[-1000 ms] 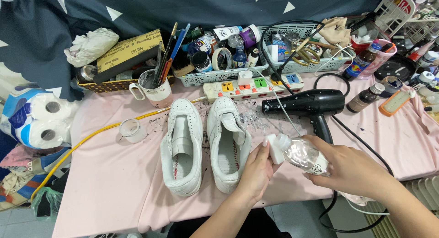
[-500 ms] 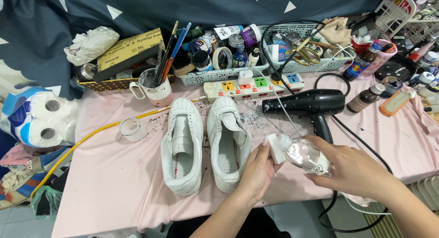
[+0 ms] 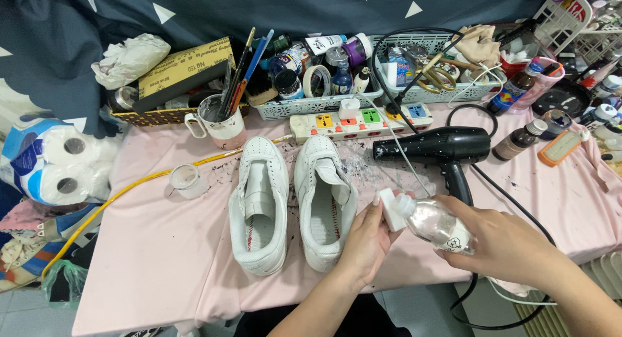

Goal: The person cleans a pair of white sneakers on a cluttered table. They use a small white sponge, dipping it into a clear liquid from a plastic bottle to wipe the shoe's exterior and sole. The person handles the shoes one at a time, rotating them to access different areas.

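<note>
Pink cloth covers the bench (image 3: 162, 259), where 2 white leather sneakers (image 3: 291, 204) lie side by side near its front edge, toes toward the back. Just right of them, the person's left hand (image 3: 366, 236) reaches up from the front edge, palm turned inward, fingers closed around a small white block of sponge (image 3: 391, 209). The right hand (image 3: 508, 236) comes in from the front right corner, fingers wrapped around a clear plastic bottle (image 3: 435, 224) tilted so its neck points left and meets the sponge. Both forearms angle in from below. Behind the hands, a black hair dryer (image 3: 440, 149) lies on its side, its cord looping off the front edge. Along the back edge sit a white power strip with coloured switches (image 3: 359, 120), a white paint-stained mug of brushes (image 3: 223, 120) and pale plastic baskets of jars and bottles (image 3: 324, 104). A small clear cup (image 3: 186, 179) stands left of the sneakers. Toilet rolls in a wrapper (image 3: 55, 162) rest off the left edge.
</note>
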